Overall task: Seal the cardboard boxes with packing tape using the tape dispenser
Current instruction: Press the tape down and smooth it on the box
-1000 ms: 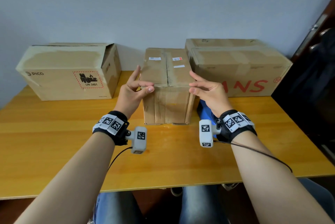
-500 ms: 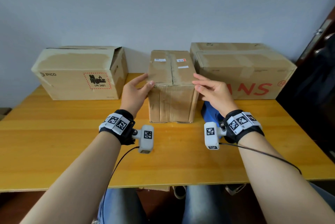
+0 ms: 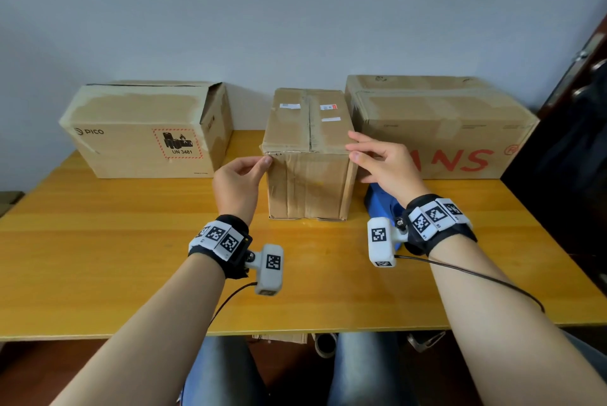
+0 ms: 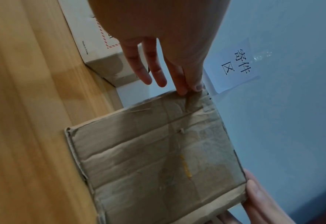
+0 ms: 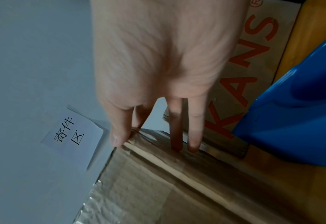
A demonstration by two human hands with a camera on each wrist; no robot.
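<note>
A small taped cardboard box [image 3: 308,182] stands upright mid-table, its top flaps down with a seam along the middle. My left hand [image 3: 262,164] touches the box's upper front left corner with thumb and fingertips; the left wrist view shows those fingers [image 4: 181,84] nearly straight on the box [image 4: 158,151] edge. My right hand [image 3: 358,151] rests on the upper right corner, thumb at the front edge and straight fingers [image 5: 175,136] on the side of the box [image 5: 177,189]. A blue tape dispenser [image 3: 381,205] lies on the table under my right wrist, also seen in the right wrist view [image 5: 292,106].
A larger PICO box [image 3: 141,139] with a raised side flap sits back left. A big taped box with red letters [image 3: 437,123] sits back right, close to the small box. The wooden table [image 3: 98,257] meets a wall; a dark door [image 3: 574,142] is at the right.
Both hands closed in from just off the box onto its upper corners. My left hand slid down to the front left corner. The box stayed put.
</note>
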